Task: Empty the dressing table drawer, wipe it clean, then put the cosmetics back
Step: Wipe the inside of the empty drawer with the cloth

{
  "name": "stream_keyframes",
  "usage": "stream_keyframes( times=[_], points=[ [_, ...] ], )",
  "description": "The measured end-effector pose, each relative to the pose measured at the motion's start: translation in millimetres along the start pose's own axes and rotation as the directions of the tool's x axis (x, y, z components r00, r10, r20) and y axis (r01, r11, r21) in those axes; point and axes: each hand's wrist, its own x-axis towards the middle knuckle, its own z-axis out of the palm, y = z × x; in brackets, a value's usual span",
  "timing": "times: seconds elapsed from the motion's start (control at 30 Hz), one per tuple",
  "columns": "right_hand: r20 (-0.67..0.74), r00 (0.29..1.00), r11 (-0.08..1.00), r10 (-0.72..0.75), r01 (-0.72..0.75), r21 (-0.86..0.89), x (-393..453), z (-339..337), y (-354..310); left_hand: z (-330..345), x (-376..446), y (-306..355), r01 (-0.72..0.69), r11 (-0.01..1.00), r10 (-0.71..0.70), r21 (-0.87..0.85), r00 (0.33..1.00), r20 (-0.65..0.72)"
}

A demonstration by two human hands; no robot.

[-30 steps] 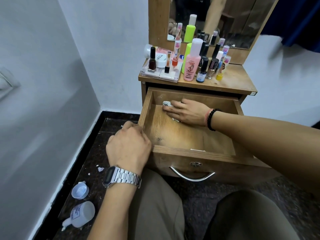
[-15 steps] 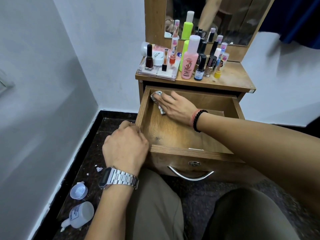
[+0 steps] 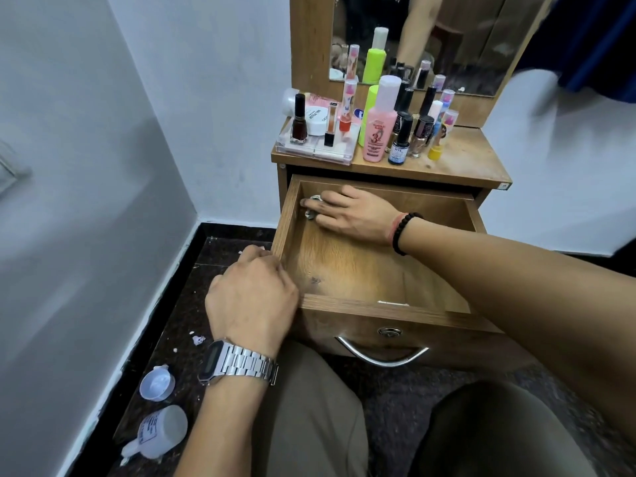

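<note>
Since a second ago the right hand [image 3: 351, 215] has slid its crumpled wipe [image 3: 311, 208] from mid-drawer up into the far left corner of the drawer [image 3: 361, 270], centre of frame. Fingers flat, pressing the wad down; only a grey-white edge shows past the fingertips. Left hand [image 3: 253, 297] curled round the drawer's left wall near the front, steadying it.

Wipe looks soft and light, likely to bunch; best pressed flat under the fingers.

Drawer holds nothing but hand and wipe; a dark smudge [image 3: 315, 280] remains near the front left. Cosmetics stand on the tabletop [image 3: 461, 160] above: pink bottle [image 3: 378, 125], nail polishes, a clear tray [image 3: 315, 151]. They look small, smooth, easily toppled; take by the body.
</note>
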Motion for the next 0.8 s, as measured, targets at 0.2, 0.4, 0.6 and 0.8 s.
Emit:
stream_keyframes(
  times=[0.2, 0.4, 0.6, 0.8],
  points=[
    [-0.063, 0.997, 0.995, 0.038, -0.032, 0.097, -10.7, -11.0, -7.6, 0.8, 0.6, -0.3, 0.004, 1.000, -0.004, -0.016, 1.000, -0.001],
    [-0.056, 0.901, 0.820, 0.430, -0.363, 0.443, -9.4, -35.8, -12.0, 1.9, 0.8, -0.4, 0.008, 1.000, -0.008, -0.021, 1.000, 0.005],
    [0.252, 0.855, 0.807, 0.452, -0.513, 0.293, -13.5, -20.6, -24.7, 2.4, 0.2, -0.7, 0.005, 1.000, -0.005, -0.027, 1.000, 0.005],
    [0.244, 0.912, 0.911, 0.330, -0.376, 0.173, -17.9, -7.8, -22.3, 2.4, 1.0, -0.8, 0.007, 0.999, -0.007, -0.041, 1.000, 0.004]
  ],
)
